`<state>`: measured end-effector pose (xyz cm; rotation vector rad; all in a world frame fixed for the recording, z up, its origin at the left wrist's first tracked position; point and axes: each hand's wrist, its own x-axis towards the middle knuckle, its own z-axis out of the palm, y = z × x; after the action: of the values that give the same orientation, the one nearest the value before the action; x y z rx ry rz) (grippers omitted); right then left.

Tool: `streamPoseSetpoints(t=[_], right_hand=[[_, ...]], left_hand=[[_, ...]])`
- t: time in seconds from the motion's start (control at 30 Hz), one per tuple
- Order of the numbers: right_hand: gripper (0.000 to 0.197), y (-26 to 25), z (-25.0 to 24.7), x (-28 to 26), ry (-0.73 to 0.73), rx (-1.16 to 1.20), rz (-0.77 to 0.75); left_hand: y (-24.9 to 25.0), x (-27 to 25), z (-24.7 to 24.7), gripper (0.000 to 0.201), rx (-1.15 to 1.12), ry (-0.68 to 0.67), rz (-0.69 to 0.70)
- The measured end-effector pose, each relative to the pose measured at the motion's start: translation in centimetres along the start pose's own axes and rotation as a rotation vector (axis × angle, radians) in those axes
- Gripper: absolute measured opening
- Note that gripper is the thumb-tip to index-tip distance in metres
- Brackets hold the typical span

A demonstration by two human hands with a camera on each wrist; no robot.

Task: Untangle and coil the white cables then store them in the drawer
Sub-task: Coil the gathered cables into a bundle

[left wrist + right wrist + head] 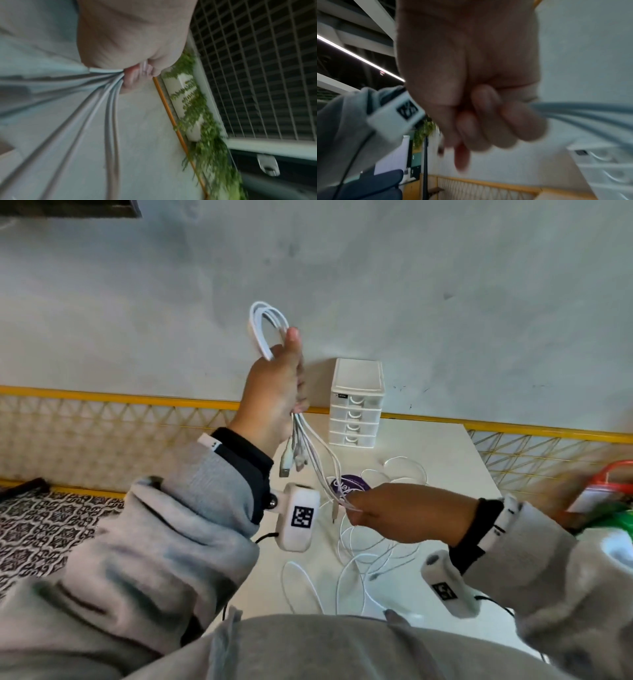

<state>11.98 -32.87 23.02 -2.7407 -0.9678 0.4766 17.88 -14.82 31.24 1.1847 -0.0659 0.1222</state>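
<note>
White table [445, 460]: L hand [274, 392] fisted round cable loops [265, 330]; R hand [404, 513] pinching strands [329, 467].

Left hand [274, 392] raised, fingers and thumb closed in a grip; right hand [404, 513] lower and nearer, fingers curled in a pinch, both forearms grey-sleeved.

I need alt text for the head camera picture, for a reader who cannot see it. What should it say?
A person's left hand holds up a looped bundle of white cables, while the right hand pinches strands trailing from it. More loose cable lies on the white table below, beside a small white drawer unit with its drawers closed.
</note>
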Motion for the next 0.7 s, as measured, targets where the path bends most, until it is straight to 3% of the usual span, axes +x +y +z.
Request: streamPoseSetpoints(t=[0.07, 0.13, 0.17, 0.23, 0.3, 0.33, 0.37, 0.43, 0.5, 0.53, 0.6, 0.67, 0.7], right_hand=[[0.014, -0.4, -1.3, -0.4, -0.099, -0.044, -0.022], [0.010, 0.1, -1.7, -0.8, -0.091, 0.087, -0.051], [0.011, 0.6, -1.4, -1.0, -0.021, 0.256, -0.042], [0.021, 1.6, -0.2, -1.5, 0.266, 0.593, -0.035], [0.042, 2.4, 1.2, -2.1, 0.541, 0.716, -0.035], [0.050, 2.4, 1.6, -2.5, 0.570, 0.624, -0.064], [0.054, 2.4, 1.7, -2.8, 0.492, 0.438, -0.095], [0.060, 1.5, 0.4, -3.0, 0.191, -0.003, -0.119], [0.064, 0.8, -1.8, -2.7, 0.092, -0.396, -0.095], [0.060, 0.5, -3.0, -2.5, 0.124, -0.497, -0.089], [0.043, -0.3, -5.1, -1.9, 0.266, -0.478, -0.135], [0.021, -0.9, -6.4, -1.5, 0.396, -0.334, -0.150], [0.020, -0.9, -6.9, -1.3, 0.455, -0.281, -0.146]], left_hand=[[-0.5, -0.2, 0.7, 0.041, 0.055, 0.006, 0.038], [0.0, 0.2, 0.6, 0.039, -0.043, 0.002, 0.032], [0.7, 0.4, 0.3, 0.039, -0.117, 0.000, 0.025], [2.0, 1.1, -0.7, 0.041, -0.225, 0.007, 0.031], [2.9, 1.5, -1.5, 0.043, -0.265, 0.035, 0.039], [3.0, 1.7, -1.7, 0.043, -0.266, 0.033, 0.033], [3.0, 1.7, -1.7, 0.043, -0.239, 0.012, 0.007], [2.2, 1.2, -0.9, 0.041, -0.087, -0.072, -0.106], [0.1, 0.1, 0.6, 0.038, 0.172, -0.165, -0.184], [-1.2, -0.5, 1.5, 0.037, 0.294, -0.210, -0.184], [-3.3, -1.5, 3.0, 0.040, 0.413, -0.227, -0.159], [-4.1, -2.2, 4.0, 0.043, 0.331, -0.192, -0.168], [-4.1, -2.4, 4.2, 0.043, 0.244, -0.185, -0.192]])
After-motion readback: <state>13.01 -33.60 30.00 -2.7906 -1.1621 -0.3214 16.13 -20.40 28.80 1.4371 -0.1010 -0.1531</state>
